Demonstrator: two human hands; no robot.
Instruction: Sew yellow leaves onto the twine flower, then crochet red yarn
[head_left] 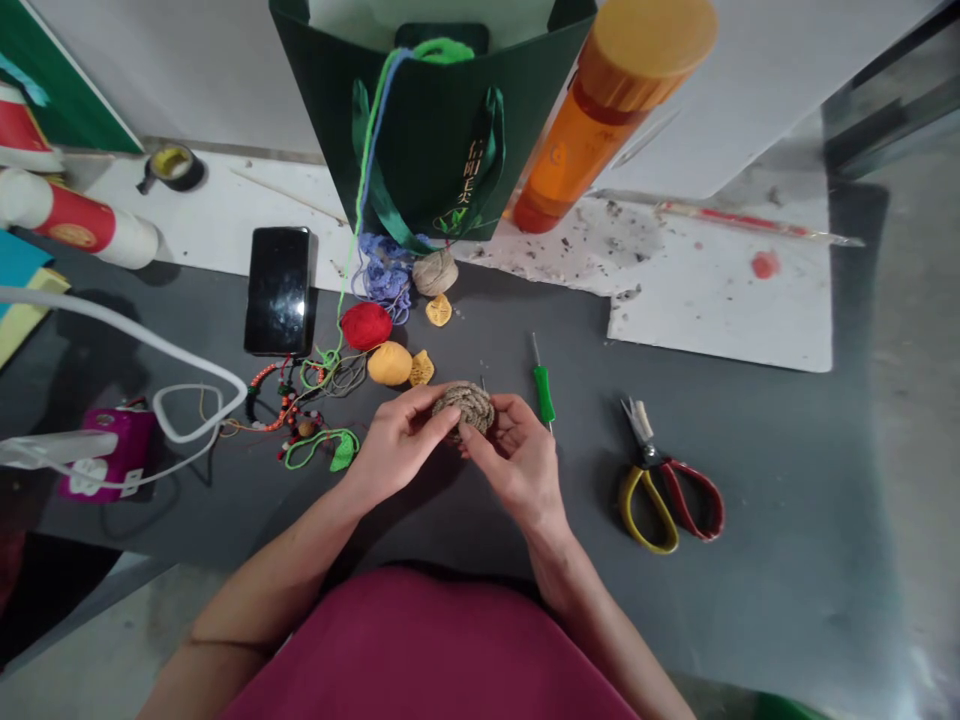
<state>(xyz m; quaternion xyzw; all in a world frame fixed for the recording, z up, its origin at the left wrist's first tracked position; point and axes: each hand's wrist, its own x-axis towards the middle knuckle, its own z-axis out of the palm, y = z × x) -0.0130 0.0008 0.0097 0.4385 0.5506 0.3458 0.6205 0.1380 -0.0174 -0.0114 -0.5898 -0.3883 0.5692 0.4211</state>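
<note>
A round, brownish-grey crocheted piece [471, 402] is held between both hands above the grey table. My left hand [397, 440] pinches its left side, thumb on top. From the right, my right hand [517, 455] grips the lower edge, thumb on the front and fingers curled behind. A thin dark tip, perhaps a hook, shows just above the piece. Beyond the hands lie a yellow yarn ball [390, 363], a red yarn ball [366, 326], a beige yarn ball [435, 272] and small yellow crocheted pieces [422, 368]. A green-handled crochet hook [543, 392] lies right of my right hand.
Scissors [652, 480] with red and yellow handles lie at the right. A dark green paper bag [435, 130] and an orange bottle [600, 120] stand at the back. Left are a phone [277, 290], beaded cords [289, 410], a purple box [109, 455] and a white cable [150, 340].
</note>
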